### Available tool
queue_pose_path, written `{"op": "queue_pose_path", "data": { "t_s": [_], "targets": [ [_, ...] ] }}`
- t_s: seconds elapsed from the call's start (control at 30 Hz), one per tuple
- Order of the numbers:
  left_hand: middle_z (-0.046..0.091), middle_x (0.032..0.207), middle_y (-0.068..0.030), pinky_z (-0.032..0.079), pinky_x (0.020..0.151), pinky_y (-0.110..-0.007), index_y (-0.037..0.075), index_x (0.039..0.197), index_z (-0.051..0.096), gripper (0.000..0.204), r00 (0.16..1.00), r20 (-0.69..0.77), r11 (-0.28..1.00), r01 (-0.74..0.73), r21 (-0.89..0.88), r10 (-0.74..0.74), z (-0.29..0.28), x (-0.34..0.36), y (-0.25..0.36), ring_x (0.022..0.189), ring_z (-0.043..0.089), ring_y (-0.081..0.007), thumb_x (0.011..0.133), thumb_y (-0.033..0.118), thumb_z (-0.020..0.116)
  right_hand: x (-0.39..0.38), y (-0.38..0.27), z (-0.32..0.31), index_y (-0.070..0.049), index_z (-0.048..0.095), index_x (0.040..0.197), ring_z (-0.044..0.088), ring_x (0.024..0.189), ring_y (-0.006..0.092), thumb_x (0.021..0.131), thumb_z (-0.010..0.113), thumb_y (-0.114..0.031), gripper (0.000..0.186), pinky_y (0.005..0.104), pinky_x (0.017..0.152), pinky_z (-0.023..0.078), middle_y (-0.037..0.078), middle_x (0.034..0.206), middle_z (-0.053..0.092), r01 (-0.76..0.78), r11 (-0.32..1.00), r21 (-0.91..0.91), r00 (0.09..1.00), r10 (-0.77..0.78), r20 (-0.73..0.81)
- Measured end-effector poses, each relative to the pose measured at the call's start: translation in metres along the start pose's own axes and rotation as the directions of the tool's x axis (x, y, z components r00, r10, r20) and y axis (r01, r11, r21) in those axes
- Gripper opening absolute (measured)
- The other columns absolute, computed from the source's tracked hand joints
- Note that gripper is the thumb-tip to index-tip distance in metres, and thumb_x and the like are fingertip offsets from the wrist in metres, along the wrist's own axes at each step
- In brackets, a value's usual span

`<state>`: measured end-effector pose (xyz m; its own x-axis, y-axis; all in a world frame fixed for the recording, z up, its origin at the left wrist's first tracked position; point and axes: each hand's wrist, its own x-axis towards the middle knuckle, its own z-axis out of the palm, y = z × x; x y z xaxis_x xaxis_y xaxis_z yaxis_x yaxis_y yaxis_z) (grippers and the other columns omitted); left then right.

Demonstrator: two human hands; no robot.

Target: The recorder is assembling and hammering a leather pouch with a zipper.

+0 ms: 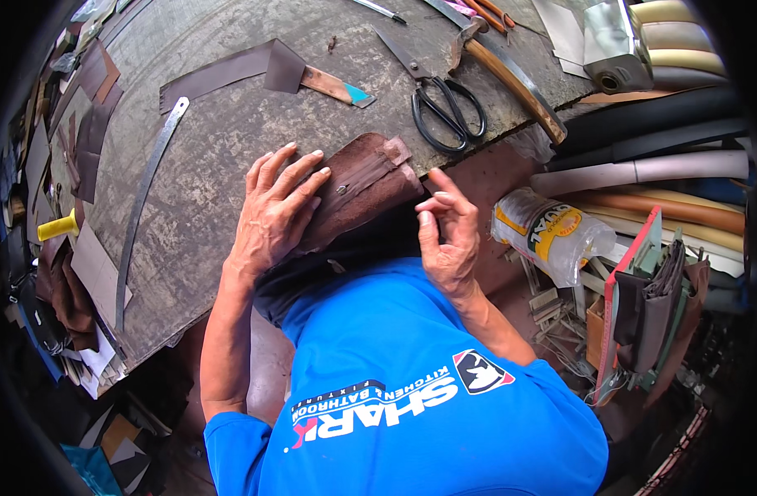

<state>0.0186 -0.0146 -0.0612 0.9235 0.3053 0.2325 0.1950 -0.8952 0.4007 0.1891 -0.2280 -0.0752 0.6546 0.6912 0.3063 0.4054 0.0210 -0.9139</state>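
A brown suede-like leather piece (365,201) with a zipper strip and a small metal pull lies at the table's near edge. My left hand (276,207) lies on its left end, fingers spread, covering part of it. Just off the piece's right end, my right hand (444,237) is raised with fingers loosely curled and apart, nothing visible in them. Black-handled scissors (446,117) lie beyond that end, with a wooden-handled hammer (517,85) to their right. A flat knife (335,85) with a wood and teal handle touches a dark leather strip (213,83) further back.
The stained table (188,240) holds a metal ruler (148,210), yellow tool (57,226) and scraps at left, a pen (378,11) and metal can (615,51) behind. Material rolls (643,165), a plastic jug (548,236) and hanging leather (651,314) crowd the right, below table height.
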Motion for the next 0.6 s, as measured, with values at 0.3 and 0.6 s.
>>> {"op": "queue_pose_path", "data": {
  "t_s": [0.3,0.6],
  "targets": [
    [0.056,0.143,-0.0072,0.03,0.116,-0.053,0.014,0.128,0.066,0.041,1.0,0.002,1.0,0.008,-0.024,-0.008,-0.006,0.0,0.0,0.139,0.043,-0.0347,0.087,0.012,0.068,0.016,0.013,0.019,-0.001,0.041,0.124,0.061,0.091,0.0099,0.097,0.054,0.007,0.031,0.024,0.08,0.054,0.025,0.151,0.044,-0.2,0.958,0.203,0.972,0.169,0.161],
    [0.056,0.144,-0.0093,0.028,0.116,-0.055,0.016,0.127,0.068,0.038,1.0,-0.001,0.997,0.01,-0.071,-0.01,-0.004,-0.003,0.0,0.14,0.041,-0.0361,0.089,0.014,0.065,0.019,0.002,0.011,-0.001,0.045,0.122,0.061,0.097,0.0111,0.097,0.057,0.005,0.029,0.0253,0.087,0.052,0.018,0.134,0.059,-0.274,0.896,0.348,0.961,0.238,0.142]
  ]
}}
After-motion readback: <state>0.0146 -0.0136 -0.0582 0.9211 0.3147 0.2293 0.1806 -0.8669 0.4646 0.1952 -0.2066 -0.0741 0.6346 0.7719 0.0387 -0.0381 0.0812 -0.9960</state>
